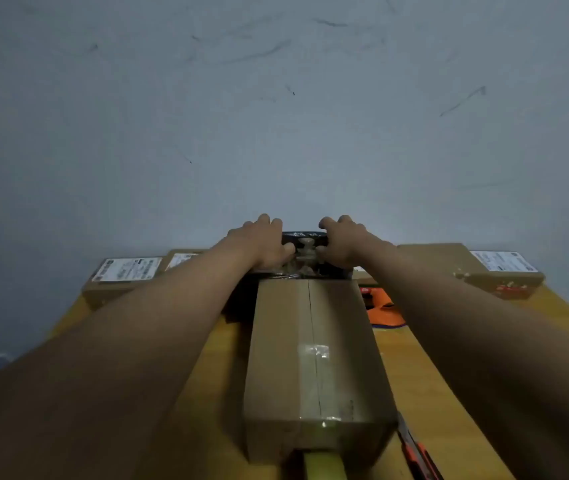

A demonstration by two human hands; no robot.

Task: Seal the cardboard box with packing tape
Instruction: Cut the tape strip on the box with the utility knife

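Note:
A long brown cardboard box (283,358) lies lengthwise on the yellow table (449,427), its flaps closed. Clear packing tape (315,352) glints along the centre seam and over the near edge. At the far end of the box sits a dark tape roll (305,241) with a pale core. My left hand (262,242) grips its left side. My right hand (343,240) grips its right side. Both arms stretch out along the two sides of the box. The far end of the box is partly hidden behind the roll and the fingers.
Flat labelled cartons (123,275) lie against the wall at the back left, and another carton (477,268) at the back right. An orange item (382,308) lies right of the box. An orange and black cutter (418,452) rests near the box's front right corner.

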